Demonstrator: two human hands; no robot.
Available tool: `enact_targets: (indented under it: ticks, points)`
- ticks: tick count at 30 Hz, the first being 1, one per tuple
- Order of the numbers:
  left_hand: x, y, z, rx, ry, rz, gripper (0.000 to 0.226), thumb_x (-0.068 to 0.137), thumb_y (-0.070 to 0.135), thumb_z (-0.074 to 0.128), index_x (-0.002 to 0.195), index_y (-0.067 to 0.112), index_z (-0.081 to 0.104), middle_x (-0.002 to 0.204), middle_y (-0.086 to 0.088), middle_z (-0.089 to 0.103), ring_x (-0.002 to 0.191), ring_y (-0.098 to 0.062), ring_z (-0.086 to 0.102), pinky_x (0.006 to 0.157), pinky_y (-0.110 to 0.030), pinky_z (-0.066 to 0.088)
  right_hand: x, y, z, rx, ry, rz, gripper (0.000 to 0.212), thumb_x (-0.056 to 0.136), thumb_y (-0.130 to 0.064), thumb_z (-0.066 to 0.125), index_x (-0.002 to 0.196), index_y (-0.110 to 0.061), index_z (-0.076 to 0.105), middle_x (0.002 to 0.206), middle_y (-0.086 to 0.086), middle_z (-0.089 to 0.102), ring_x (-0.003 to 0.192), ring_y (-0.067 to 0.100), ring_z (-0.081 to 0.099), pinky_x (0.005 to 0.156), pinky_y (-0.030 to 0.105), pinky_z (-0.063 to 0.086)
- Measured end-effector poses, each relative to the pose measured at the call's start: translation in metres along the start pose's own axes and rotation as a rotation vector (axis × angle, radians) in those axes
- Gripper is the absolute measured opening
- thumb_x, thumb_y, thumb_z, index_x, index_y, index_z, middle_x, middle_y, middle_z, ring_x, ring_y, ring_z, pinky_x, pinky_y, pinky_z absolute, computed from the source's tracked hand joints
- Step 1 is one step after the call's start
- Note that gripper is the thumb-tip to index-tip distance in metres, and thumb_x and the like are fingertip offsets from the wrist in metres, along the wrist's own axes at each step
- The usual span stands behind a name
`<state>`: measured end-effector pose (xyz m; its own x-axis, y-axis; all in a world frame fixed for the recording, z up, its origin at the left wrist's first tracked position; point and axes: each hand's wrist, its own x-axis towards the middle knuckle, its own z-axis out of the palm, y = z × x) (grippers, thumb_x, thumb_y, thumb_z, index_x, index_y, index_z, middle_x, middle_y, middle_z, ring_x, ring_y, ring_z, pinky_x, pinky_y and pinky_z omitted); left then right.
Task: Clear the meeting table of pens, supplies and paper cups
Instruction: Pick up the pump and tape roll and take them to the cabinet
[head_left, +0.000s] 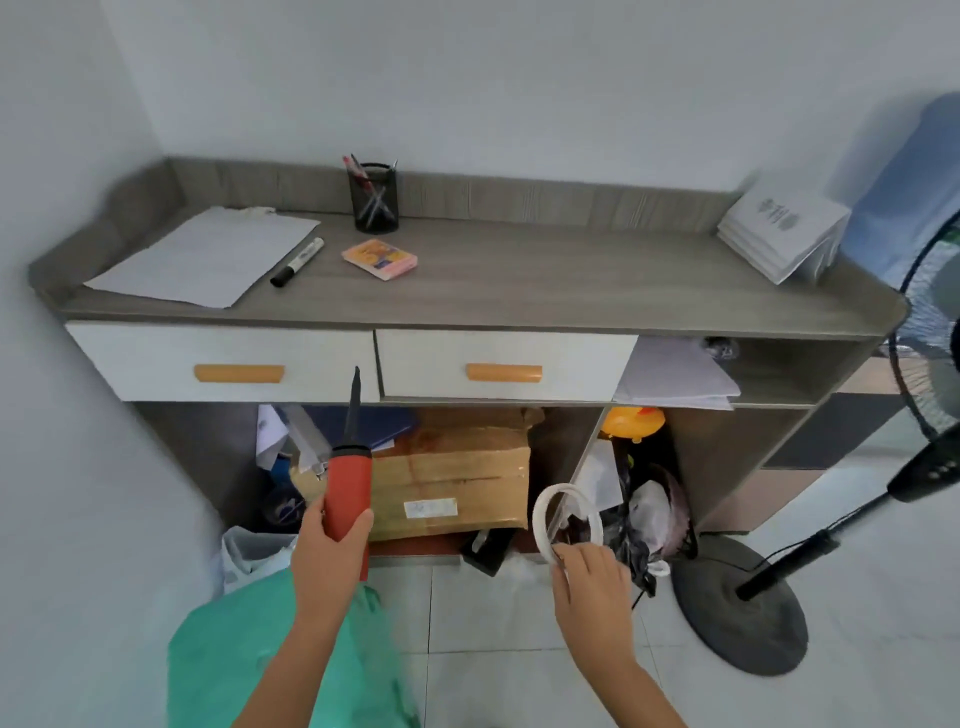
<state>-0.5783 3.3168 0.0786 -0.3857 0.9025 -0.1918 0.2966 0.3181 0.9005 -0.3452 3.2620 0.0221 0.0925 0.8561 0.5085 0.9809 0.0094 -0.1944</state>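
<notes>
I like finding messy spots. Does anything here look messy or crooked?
Yes. Under the desk, a dented cardboard box is crammed in with bags and loose papers. On top, the marker lies loose beside the pen cup, and the paper stack sits crooked.

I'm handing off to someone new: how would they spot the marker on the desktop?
Start at the grey wooden desk against the wall and look at the left half of its top. Between the white paper sheets and the pink-and-orange sticky-note pad lies the marker, flat and diagonal. It alone lies loose: white barrel, black cap; the other pens stand in the black mesh cup behind.
</notes>
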Motion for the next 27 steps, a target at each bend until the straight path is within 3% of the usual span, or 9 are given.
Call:
enact_targets:
  ticks: [3,5,10,12,15,17,21,25,27]
  points:
    - [0.021,0.053,0.036,0.006,0.01,0.104,0.057,0.086,0.023,0.06,0.136,0.011,0.037,0.116,-0.008,0.052,0.095,-0.02,0.046,0.091,-0.039,0.041,0.061,0.029,0.008,-0.011,0.085,-0.035,0.038,0.099,-0.033,0.012,0.09,-0.023,0.047,0.071,-0.002,0.066,0.076,0.014,0.046,0.067,0.026,0.035]
    - [0.039,0.086,0.051,0.015,0.012,0.208,0.054,0.086,0.023,0.059,0.134,0.011,0.038,0.108,-0.002,0.048,0.092,-0.018,0.047,0.084,-0.033,0.041,0.102,0.038,0.01,0.019,0.181,-0.061,0.05,0.099,-0.034,0.011,0.089,-0.018,0.057,0.073,0.001,0.067,0.078,0.015,0.046,0.068,0.025,0.035]
    - [0.114,0.16,0.087,0.042,-0.009,0.354,0.052,0.088,0.022,0.057,0.134,0.01,0.036,0.105,-0.003,0.045,0.073,-0.014,0.047,0.064,-0.026,0.039,0.219,0.045,0.022,0.043,0.34,-0.091,0.014,0.082,-0.02,0.043,0.087,-0.017,0.057,0.074,0.002,0.065,0.077,0.016,0.046,0.06,0.029,0.048]
    - [0.153,0.18,0.103,0.058,-0.047,0.345,0.06,0.088,0.027,0.057,0.139,0.012,0.029,0.12,-0.007,0.048,0.084,-0.02,0.051,0.07,-0.03,0.045,0.262,0.046,0.034,0.025,0.363,-0.12,0.011,0.077,-0.014,0.053,0.087,-0.019,0.053,0.073,0.001,0.064,0.075,0.016,0.044,0.059,0.026,0.046]
    - [0.21,0.201,0.131,0.108,-0.063,0.356,0.061,0.088,0.027,0.057,0.14,0.012,0.029,0.138,-0.013,0.044,0.116,-0.031,0.048,0.092,-0.04,0.042,0.322,0.042,0.055,-0.033,0.297,-0.136,0.028,0.058,-0.003,0.078,0.076,-0.017,0.062,0.069,-0.001,0.063,0.071,0.017,0.05,0.062,0.025,0.04]
    - [0.242,0.212,0.148,0.196,-0.034,0.393,0.057,0.087,0.024,0.057,0.137,0.008,0.034,0.134,-0.017,0.048,0.117,-0.032,0.048,0.09,-0.038,0.039,0.357,0.038,0.074,-0.076,0.219,-0.118,0.034,0.046,-0.003,0.085,0.067,-0.018,0.063,0.064,-0.001,0.062,0.071,0.017,0.047,0.063,0.023,0.035]
    - [0.29,0.221,0.169,0.365,0.026,0.344,0.056,0.086,0.031,0.054,0.136,0.012,0.036,0.125,-0.019,0.051,0.112,-0.035,0.048,0.087,-0.042,0.043,0.413,0.027,0.113,-0.154,0.043,-0.091,0.034,0.038,-0.007,0.086,0.058,-0.019,0.061,0.058,-0.001,0.059,0.072,0.018,0.032,0.058,0.028,0.017]
    - [0.308,0.229,0.182,0.471,0.124,0.376,0.049,0.085,0.029,0.056,0.13,0.012,0.045,0.13,-0.017,0.046,0.116,-0.035,0.041,0.084,-0.044,0.043,0.439,0.015,0.141,-0.106,-0.012,-0.093,0.026,0.047,-0.009,0.08,0.059,-0.019,0.059,0.061,-0.001,0.059,0.072,0.018,0.032,0.059,0.028,0.019]
    - [0.31,0.227,0.183,0.467,0.156,0.387,0.044,0.082,0.025,0.06,0.123,0.009,0.054,0.128,-0.019,0.049,0.113,-0.038,0.043,0.082,-0.046,0.044,0.446,0.012,0.152,-0.088,-0.008,-0.09,0.017,0.052,-0.013,0.068,0.064,-0.023,0.063,0.064,-0.002,0.06,0.074,0.018,0.038,0.062,0.025,0.029]
